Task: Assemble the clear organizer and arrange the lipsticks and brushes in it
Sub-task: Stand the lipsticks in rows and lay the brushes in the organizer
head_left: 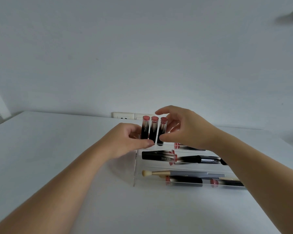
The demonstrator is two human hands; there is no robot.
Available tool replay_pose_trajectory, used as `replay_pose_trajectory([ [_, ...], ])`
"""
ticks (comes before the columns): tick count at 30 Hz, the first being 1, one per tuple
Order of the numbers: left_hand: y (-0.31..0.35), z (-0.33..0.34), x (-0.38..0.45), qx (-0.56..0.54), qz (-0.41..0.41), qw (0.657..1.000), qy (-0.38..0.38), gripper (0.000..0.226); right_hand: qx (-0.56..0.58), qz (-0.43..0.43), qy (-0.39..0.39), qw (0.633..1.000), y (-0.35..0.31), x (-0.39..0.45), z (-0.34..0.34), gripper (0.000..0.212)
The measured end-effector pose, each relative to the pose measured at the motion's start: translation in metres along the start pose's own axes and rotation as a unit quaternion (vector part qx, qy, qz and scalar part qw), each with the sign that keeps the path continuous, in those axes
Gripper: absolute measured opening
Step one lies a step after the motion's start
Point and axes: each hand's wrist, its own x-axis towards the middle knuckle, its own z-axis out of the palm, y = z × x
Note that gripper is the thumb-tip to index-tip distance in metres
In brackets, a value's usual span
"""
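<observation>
At the clear organizer's (135,168) top tier, both forearms reach forward; left hand (125,142) pinches the upright lipsticks' (153,129) bases, right hand (184,127) curls thumb and fingers around the third lipstick (162,130)

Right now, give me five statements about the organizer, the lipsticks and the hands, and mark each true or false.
1. Three lipsticks stand upright on the top tier of the clear organizer. True.
2. The right hand pinches the rightmost upright lipstick. True.
3. The left hand lies flat on the table, away from the organizer. False: it is at the top tier, its fingers curled at the leftmost upright lipsticks.
4. The tan-bristled brush stands upright. False: it lies flat on a lower tier.
5. Every lipstick is upright. False: several lie flat on the lower tiers.
</observation>
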Motion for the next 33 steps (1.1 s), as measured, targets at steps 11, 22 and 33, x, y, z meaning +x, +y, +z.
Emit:
replay_pose_trajectory([
  [11,0.0,0.0,0.0,-0.011,0.001,1.0,-0.004,0.039,0.001,-0.011,0.018,1.0,0.005,-0.001,0.011,0.055],
  [22,0.001,0.0,0.001,-0.011,0.004,1.0,-0.003,0.04,0.008,-0.013,0.015,1.0,0.006,0.0,0.011,0.057],
  [33,-0.001,-0.001,0.0,-0.002,0.005,1.0,-0.01,0.039,-0.078,0.023,-0.054,0.995,0.009,-0.004,-0.046,0.014],
])
